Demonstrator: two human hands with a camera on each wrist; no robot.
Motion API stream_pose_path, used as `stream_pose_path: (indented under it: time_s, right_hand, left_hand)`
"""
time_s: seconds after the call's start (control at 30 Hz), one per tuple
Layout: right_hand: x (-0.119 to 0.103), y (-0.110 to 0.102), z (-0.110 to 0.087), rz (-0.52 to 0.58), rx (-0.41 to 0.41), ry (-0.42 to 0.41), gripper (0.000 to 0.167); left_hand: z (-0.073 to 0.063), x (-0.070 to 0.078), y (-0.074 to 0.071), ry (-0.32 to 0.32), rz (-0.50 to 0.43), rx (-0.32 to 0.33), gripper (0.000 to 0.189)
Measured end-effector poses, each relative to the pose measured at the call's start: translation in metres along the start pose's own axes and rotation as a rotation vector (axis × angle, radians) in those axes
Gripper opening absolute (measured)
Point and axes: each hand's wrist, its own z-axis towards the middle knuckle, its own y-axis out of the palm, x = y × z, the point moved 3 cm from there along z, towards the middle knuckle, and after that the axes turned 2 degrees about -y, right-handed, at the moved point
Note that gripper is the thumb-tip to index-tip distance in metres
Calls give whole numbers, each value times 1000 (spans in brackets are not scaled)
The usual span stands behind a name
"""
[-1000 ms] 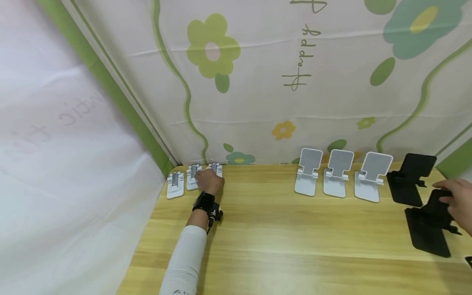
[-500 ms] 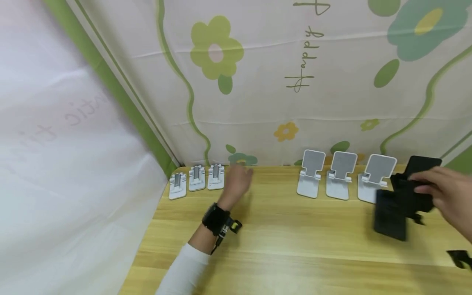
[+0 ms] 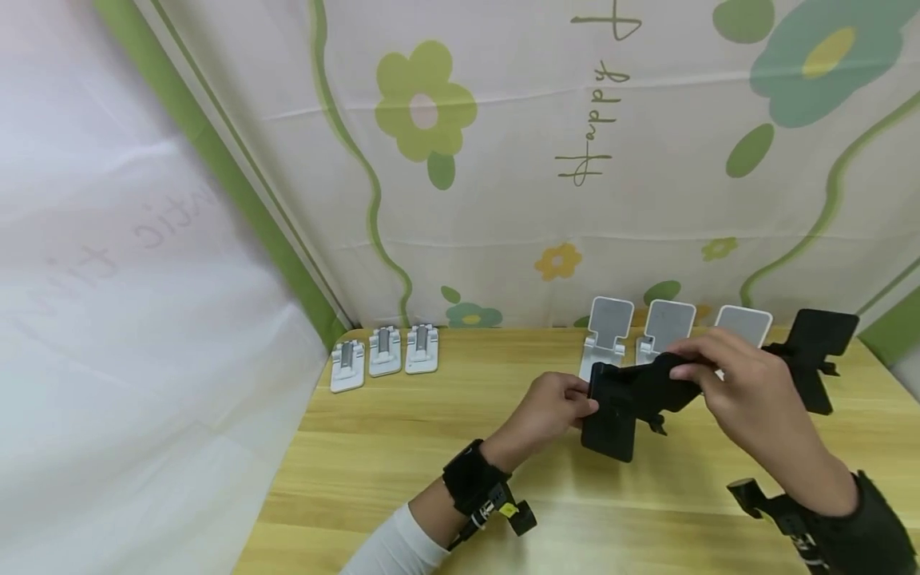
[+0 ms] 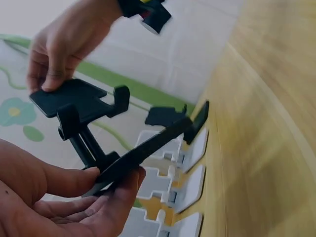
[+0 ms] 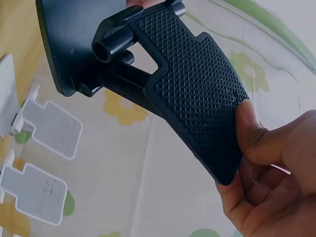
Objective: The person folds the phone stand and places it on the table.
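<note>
Count, near to far: two hands, each with a strap and small camera at the wrist; one held black stand; three folded white stands; three unfolded white stands; one further black stand.

Left hand (image 3: 549, 407): thumb and fingers pinch the edge of the base plate (image 4: 148, 147). Right hand (image 3: 751, 399): thumb and fingers grip the outer edge of the top plate (image 5: 197, 103).

Held black stand (image 3: 611, 423): between the two hands, lifted clear of the wooden surface (image 3: 431, 479). Matt black, unfolded. Smooth rectangular base, short neck (image 5: 131, 86), tilted top plate with a knobbly textured face. Two hooks (image 4: 120, 101) at the plate's lower edge.

Folded white stands (image 3: 384, 351): side by side at the far left of the surface, grey strip on each; the leftmost sits slightly nearer than its neighbours.

Unfolded white stands (image 3: 611, 319): row at the far right, grey pads facing out. From the head view, the right hand and held stand cover the lower parts of this row.

Further black stand (image 3: 819, 339): right end of the row, unfolded, partly behind the right hand.

Beyond: pale cloth (image 3: 489, 200) with printed flowers, green vines, sideways "Happy". White cloth (image 3: 144, 319) at left.
</note>
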Motion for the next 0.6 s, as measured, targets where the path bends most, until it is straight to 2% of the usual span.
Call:
stream_pose_path:
  time_s: [0.13, 0.23, 0.33, 0.43, 0.53, 0.6]
  right_hand:
    - [-3, 3, 1, 14, -8, -5, 37]
    - [-5, 2, 3, 19, -15, -3, 40]
    - [-5, 2, 7, 37, -19, 32, 50]
    - [-1, 4, 11, 167, -57, 141, 62]
    - [6, 12, 13, 392, -154, 304, 67]
    - [10, 18, 12, 498, -238, 415, 63]
  left_hand:
    - [-2, -1, -4, 23, 40, 38, 14]
    - [-3, 0, -7, 17, 23, 33, 14]
    - [-3, 2, -11, 1, -23, 16, 14]
    - [-2, 4, -14, -11, -114, -29, 15]
    - [-2, 6, -16, -17, -202, -80, 17]
    - [-2, 7, -16, -28, -245, -109, 18]
